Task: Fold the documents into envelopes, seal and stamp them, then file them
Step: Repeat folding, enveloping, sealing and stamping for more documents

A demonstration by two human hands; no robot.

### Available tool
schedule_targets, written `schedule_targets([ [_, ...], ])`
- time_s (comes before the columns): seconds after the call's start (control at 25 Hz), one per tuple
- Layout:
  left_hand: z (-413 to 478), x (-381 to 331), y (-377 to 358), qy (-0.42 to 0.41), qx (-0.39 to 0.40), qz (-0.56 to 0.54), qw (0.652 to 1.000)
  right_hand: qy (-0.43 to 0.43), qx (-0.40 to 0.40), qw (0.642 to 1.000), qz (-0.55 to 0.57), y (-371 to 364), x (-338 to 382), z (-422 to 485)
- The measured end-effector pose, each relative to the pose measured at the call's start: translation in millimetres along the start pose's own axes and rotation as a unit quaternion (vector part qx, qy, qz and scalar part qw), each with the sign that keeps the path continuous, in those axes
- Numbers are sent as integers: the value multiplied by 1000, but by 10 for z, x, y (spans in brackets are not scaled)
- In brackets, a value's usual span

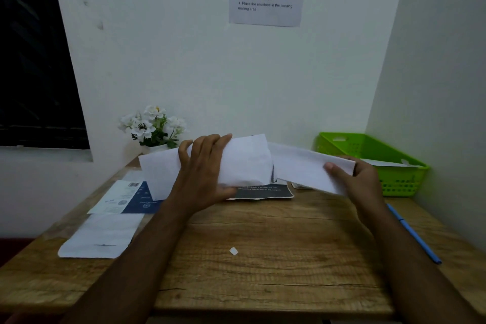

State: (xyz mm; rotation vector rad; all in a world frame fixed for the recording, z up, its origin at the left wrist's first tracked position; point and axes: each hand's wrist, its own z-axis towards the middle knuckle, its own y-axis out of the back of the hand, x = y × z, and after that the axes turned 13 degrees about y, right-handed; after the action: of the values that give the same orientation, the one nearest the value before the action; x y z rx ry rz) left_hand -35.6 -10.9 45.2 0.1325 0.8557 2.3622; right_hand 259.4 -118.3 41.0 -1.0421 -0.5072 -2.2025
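The left hand's (pixel 203 168) grip was curled round a white envelope (pixel 247 160), held above the wooden surface (pixel 263 258). The right hand's (pixel 363 181) grip pinched one end of a folded document (pixel 299 166), whose other end met the envelope. A green basket (pixel 401 184) held white paper (pixel 388 164).

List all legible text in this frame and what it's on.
Wall sheet:
"1 Fold documents and insert into envelopes"
"2 Seal the envelope flap"
"3 Firmly affix stamps to the top right corner of the envelope"
"4 Place the envelope in the pending mailing area"
Its top lines: cut off, blurred.
Dark card: upside-down print, too blurred.
Blue-and-white leaflet: barcode and print, too small.
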Motion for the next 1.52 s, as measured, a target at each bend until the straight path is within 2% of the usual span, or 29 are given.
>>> schedule_targets([
  [0.12, 10, 32, 12, 18, -6, 13, 1000, -4, -99, 993, 64, 2, -58, 45],
  [0.2, 4, 48, 1, 25, -1, 19, 1000, -41, -139, 984, 102, 20, -61, 77],
  [0.36, 17, 54, -16, 31, -1, 24, 999, -81, -129, 983, 105, 24, -93, 110],
  [0.52, 30, 94, 19, 30, -15, 7, 999, -83, -52, 995, 24, -32, -130, 67],
  [0.68, 17, 56, 45, 1, 26, -12, 1000, -128, 164, 978, -9, -28, -148, -20],
  [0.76, -1, 5, 22, -20, 58, -4, 998, -95, 262, 953, -118, -49, -164, -71],
  [0.8, -15, -22, 2, -29, 71, 4, 997, -70, 281, 938, -190, -67, -173, -92],
  [0.88, -40, -73, -41, -47, 85, 25, 995, 13, 228, 943, -244, -141, -140, -129],
  [0.92, -51, -95, -62, -55, 94, 33, 994, 57, 186, 962, -193, -185, -105, -139],
  [0.96, -60, -118, -81, -60, 103, 38, 992, 70, 164, 979, -94, -230, -58, -150],
  [1.04, -82, -163, -113, -69, 111, 44, 990, 22, 199, 978, 59, -339, 50, -205],
  [1.16, -101, -208, -136, -76, 116, 48, 989, -33, 267, 960, 71, -422, 44, -245],
  [1.36, -105, -203, -138, -56, 108, 19, 992, -97, 294, 931, 192, -392, 13, -235],
  [1.52, -101, -200, -132, -49, 105, 9, 993, -98, 303, 922, 219, -393, 2, -232],
])
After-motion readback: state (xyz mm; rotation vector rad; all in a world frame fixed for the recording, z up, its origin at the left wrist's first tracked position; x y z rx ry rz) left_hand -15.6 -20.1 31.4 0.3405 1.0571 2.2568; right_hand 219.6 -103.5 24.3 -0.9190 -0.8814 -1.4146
